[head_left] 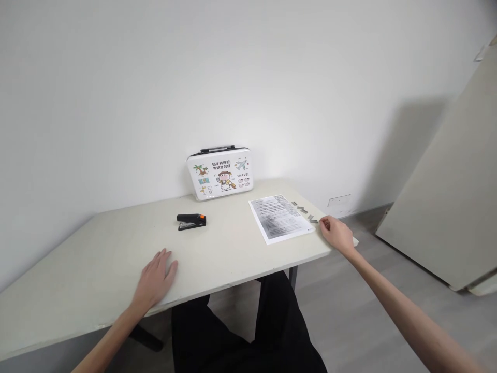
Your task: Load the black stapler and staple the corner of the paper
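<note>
My left hand [155, 280] lies flat on the white table near its front edge, fingers stretched out, holding nothing. Beyond it sits a black stapler [191, 221] with an orange patch on its right end. My right hand [337, 234] rests at the table's right end with its fingers curled; whatever they may hold is hidden. Just left of that hand are several small grey strips, which look like staple strips [303, 210]. Beside them lies a printed sheet of paper [280, 219], its lower right corner close to my right fingertips.
A white case [221, 175] with cartoon prints and a black handle leans against the wall at the back of the table [229, 248]. My legs in black trousers [248, 331] are below the front edge. A large pale panel [446, 181] stands on the right.
</note>
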Available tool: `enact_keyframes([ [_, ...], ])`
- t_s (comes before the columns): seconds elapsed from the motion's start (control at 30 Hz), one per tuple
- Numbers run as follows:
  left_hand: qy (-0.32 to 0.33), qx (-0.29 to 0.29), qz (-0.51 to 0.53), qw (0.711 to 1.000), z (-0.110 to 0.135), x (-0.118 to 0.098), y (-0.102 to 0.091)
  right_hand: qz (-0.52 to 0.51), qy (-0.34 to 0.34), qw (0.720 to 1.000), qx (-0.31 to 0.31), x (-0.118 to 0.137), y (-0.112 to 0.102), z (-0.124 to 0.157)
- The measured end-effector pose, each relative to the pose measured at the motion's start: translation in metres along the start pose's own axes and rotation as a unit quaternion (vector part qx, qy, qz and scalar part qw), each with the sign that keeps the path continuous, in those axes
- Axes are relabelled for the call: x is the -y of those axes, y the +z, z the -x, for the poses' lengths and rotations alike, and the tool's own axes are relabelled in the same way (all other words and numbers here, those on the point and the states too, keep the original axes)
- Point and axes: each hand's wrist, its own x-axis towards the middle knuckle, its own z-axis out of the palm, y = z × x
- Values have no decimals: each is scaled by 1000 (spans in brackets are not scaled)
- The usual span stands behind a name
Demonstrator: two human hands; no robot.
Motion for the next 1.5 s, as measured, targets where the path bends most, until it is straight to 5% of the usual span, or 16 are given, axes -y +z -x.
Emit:
enact_keyframes([
  [0.53,-14,13,-3,1000,11,-10,-14,72,-24,996,44,10,-2,10],
  [1.5,-18,6,5,1000,14,-5,-9,56,-23,997,58,5,0,12],
])
